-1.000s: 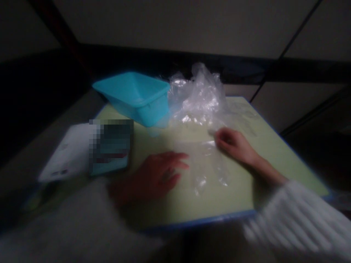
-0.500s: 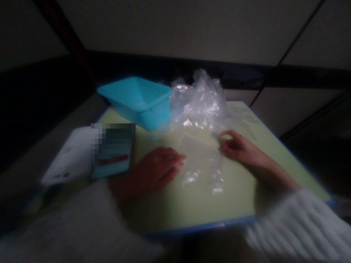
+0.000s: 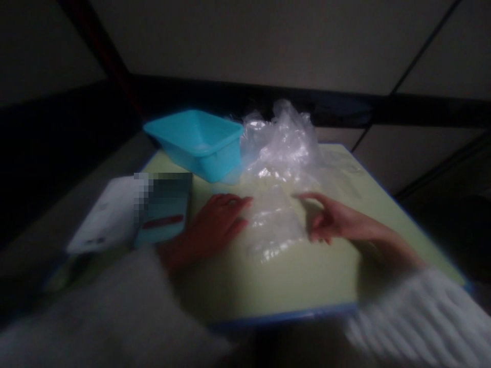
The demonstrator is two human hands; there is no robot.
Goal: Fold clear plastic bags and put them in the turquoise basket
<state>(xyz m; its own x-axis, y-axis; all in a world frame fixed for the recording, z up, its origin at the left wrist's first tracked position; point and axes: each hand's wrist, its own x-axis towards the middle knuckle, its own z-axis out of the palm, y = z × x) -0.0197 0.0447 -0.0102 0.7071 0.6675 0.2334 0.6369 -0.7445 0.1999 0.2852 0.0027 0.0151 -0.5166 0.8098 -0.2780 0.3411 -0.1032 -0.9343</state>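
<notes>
A clear plastic bag lies flat on the yellow table, between my two hands. My left hand is at the bag's left side, its fingers apart, with the fingertips by the bag's edge. On the bag's right side my right hand has its index finger stretched toward the bag's upper part; the other fingers are curled near its lower right corner. Neither hand visibly grips anything. Behind the bag rises a crumpled heap of clear plastic.
A turquoise plastic bin stands at the back left of the table. Left of my left hand lie a white sheet and a grey-green flat item with a red strip. The table has a blue edge.
The flat bag has shifted and its creases have changed. My right index finger has stretched out, and its other fingers have moved lower. My left hand has moved slightly up. The view has shifted slightly.
</notes>
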